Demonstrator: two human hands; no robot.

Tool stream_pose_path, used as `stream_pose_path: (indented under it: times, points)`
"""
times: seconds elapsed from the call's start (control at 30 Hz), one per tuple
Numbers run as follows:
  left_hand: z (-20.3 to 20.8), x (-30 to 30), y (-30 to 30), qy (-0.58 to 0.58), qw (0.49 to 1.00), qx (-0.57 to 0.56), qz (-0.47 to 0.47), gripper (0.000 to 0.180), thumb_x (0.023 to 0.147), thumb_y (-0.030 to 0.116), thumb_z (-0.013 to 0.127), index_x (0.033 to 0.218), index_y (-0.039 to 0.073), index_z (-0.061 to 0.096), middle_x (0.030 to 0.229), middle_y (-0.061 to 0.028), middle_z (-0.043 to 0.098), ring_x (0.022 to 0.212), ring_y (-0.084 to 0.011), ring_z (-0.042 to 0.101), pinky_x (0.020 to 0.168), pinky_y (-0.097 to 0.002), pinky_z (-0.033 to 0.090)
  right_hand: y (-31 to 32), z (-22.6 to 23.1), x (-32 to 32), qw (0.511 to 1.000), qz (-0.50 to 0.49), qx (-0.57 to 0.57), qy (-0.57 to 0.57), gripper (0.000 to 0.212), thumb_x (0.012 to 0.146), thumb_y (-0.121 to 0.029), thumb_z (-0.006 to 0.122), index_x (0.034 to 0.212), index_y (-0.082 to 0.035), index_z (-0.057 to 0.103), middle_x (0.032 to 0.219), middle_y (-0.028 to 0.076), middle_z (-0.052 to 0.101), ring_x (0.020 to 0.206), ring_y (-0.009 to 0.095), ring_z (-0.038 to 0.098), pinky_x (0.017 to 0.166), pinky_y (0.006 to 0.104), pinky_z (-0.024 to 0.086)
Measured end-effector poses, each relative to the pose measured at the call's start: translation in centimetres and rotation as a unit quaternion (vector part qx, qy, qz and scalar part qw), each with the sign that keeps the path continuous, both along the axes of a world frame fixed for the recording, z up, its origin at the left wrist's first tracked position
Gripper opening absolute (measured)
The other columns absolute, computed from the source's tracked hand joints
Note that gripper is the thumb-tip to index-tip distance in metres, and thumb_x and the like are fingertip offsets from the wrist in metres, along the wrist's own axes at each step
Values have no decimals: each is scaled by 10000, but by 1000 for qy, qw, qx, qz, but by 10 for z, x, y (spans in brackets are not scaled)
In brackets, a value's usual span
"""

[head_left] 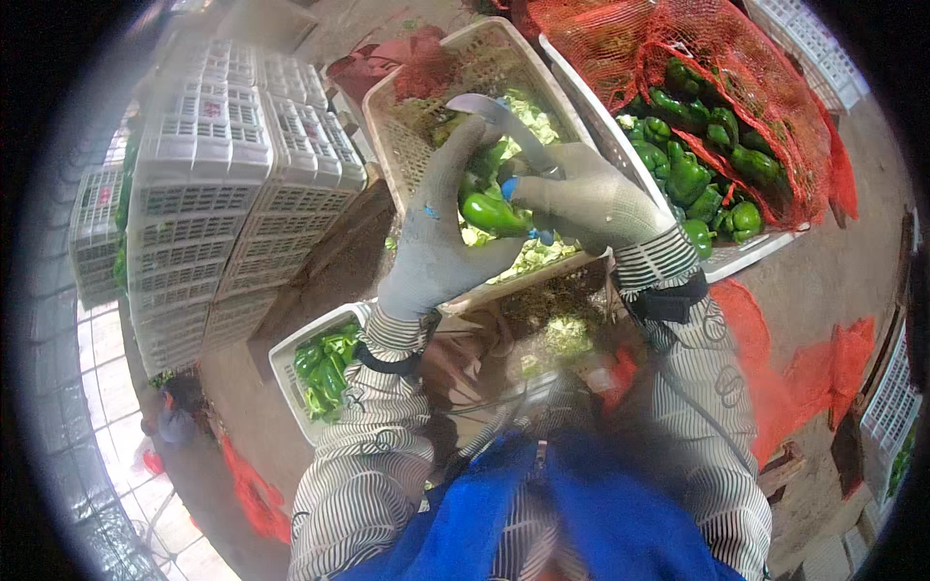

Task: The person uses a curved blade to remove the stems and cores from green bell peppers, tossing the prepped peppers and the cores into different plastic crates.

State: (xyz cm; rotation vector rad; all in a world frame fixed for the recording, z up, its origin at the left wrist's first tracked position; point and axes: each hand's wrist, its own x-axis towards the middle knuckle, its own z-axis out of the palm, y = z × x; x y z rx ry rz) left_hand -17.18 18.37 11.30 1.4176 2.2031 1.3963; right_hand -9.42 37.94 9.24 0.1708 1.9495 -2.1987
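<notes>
My gloved left hand is curled round a green bell pepper, its thumb and fingers on either side. In my gloved right hand is a curved knife, its blade arching above the pepper towards my left fingertips. The right fingers touch or nearly touch the pepper's right end. Both hands are over a beige plastic crate holding pale green trimmings. Most of the knife's handle is hidden in the right hand.
At right, a white crate holds several green peppers spilling from a red mesh bag. White crates are stacked at left. A small white crate of peppers sits near my left forearm. Red netting lies on the floor.
</notes>
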Motion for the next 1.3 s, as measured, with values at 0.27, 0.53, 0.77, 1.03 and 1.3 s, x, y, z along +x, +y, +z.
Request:
stream_pose_path:
  times: [0.27, 0.53, 0.77, 1.03, 1.3]
  points:
    - [-12, 10, -32, -127, 985, 58, 99, 1194, 780, 162, 826, 1619, 92, -20, 1615, -228, 255, 1474, -309, 322, 1181, -383, 306, -42, -1, -13, 995, 8, -95, 21, 370, 858, -260, 723, 1096, 9, 634, 798, 27, 616, 680, 95, 556, 593, 255, 459]
    - [-52, 13, -28, -670, 683, 290, 38, 635, 968, 599, 559, 1385, 120, 530, 1321, -147, 601, 1176, -335, 615, 1009, -559, 510, -60, 1, -25, 1000, -11, 13, 20, 469, 798, -219, 765, 1189, 7, 638, 874, 74, 681, 769, 154, 654, 715, 298, 535]
    - [-58, 10, -36, -602, 719, 334, 88, 514, 1024, 437, 541, 1393, 79, 522, 1355, -136, 591, 1237, -275, 589, 1050, -471, 503, -70, 5, -33, 998, 24, 54, 37, 387, 778, -211, 746, 1074, 26, 669, 722, 74, 640, 622, 154, 612, 594, 329, 504]
    - [-54, -3, -41, -567, 693, 426, 129, 462, 986, 436, 618, 1324, 123, 583, 1317, -133, 617, 1240, -270, 591, 1041, -500, 509, -76, -5, -43, 923, -201, 299, 131, 364, 784, -237, 744, 1087, -42, 694, 991, 153, 699, 892, 300, 690, 803, 388, 538]
    - [-67, -1, -46, -620, 632, 442, 143, 484, 970, 487, 630, 1269, 107, 618, 1245, -91, 651, 1177, -240, 614, 1034, -452, 509, -95, -1, -44, 966, -44, 213, 136, 431, 844, -280, 703, 1167, 5, 682, 950, 184, 710, 843, 313, 698, 806, 404, 548]
